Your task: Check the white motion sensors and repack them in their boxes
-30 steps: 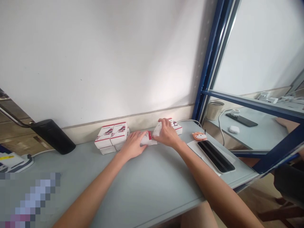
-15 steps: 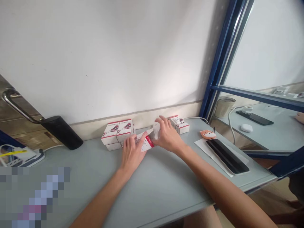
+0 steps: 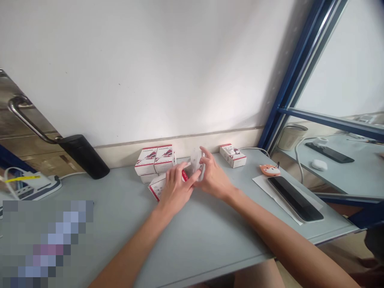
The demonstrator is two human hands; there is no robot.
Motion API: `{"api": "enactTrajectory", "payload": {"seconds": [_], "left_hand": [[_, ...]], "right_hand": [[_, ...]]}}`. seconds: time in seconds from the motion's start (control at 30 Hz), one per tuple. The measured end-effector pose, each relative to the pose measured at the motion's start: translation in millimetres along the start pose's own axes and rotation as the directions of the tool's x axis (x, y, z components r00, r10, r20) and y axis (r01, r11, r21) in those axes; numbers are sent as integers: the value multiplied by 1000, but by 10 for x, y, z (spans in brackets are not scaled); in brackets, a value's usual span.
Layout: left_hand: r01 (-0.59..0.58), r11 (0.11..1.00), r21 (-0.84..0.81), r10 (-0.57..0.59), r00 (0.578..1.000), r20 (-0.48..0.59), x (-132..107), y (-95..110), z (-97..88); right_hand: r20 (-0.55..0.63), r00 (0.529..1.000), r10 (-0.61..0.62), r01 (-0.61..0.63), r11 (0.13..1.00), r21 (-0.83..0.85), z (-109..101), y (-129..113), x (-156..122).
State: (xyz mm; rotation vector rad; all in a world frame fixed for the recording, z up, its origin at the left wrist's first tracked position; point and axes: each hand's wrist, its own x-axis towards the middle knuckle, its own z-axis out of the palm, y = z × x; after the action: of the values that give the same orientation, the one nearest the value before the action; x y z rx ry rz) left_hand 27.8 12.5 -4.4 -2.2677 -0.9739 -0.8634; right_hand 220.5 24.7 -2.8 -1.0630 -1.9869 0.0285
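Counter [image 3: 210,236] bearing a box stack [image 3: 161,159]. Carton [image 3: 157,185], at the stack's near right: probably light, crushable card, best held by its long sides. Left hand [image 3: 177,185], right of the stack, half closed, grasping the carton. Right hand [image 3: 215,176], farther right of the stack, fingers curled, pinching a translucent white piece [image 3: 195,161]: presumably light, slick, best taken by its edges.

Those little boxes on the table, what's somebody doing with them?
Somebody is busy at a grey table. The left hand holds a red-and-white box, and the right hand holds a whitish piece at the box's end. I can't tell whether the piece is partly inside. A stack of similar boxes stands behind, to the left, and a single box sits to the right.
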Motion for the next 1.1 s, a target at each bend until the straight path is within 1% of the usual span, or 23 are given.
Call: {"api": "enactTrajectory", "payload": {"seconds": [0.13,0.33,0.43,0.57,0.67,0.77,0.87,0.97,1.1], "left_hand": [[-8,1000,-9,8,1000,-9,9,-29,-37],[-51,998,33,52,998,-31,34,-38,-50],[-75,997,34,75,997,-14,47,-30,-50],[-100,994,37,98,995,33,69,0,-47],[-104,993,49,102,994,43,90,18,-57],[-107,992,71,106,994,18,95,9,-75],[-114,991,70,115,993,-13,73,-23,-73],[-119,993,26,120,992,-42,40,-48,-40],[-116,993,-14,115,993,-33,23,-37,1]], "right_hand": [[17,998,67,-68,995,74,-69,-50,13],[31,999,44,-48,990,132,-151,-61,34],[86,995,53,-67,983,170,-180,-44,42],[183,977,112,-160,948,274,-226,32,58],[217,971,102,-171,931,324,-275,85,74],[218,973,75,-137,948,288,-307,64,84],[204,976,74,-110,980,168,-292,-12,79],[188,975,120,-139,986,91,-256,-65,66],[155,978,143,-149,988,31,-227,-62,61]]}}
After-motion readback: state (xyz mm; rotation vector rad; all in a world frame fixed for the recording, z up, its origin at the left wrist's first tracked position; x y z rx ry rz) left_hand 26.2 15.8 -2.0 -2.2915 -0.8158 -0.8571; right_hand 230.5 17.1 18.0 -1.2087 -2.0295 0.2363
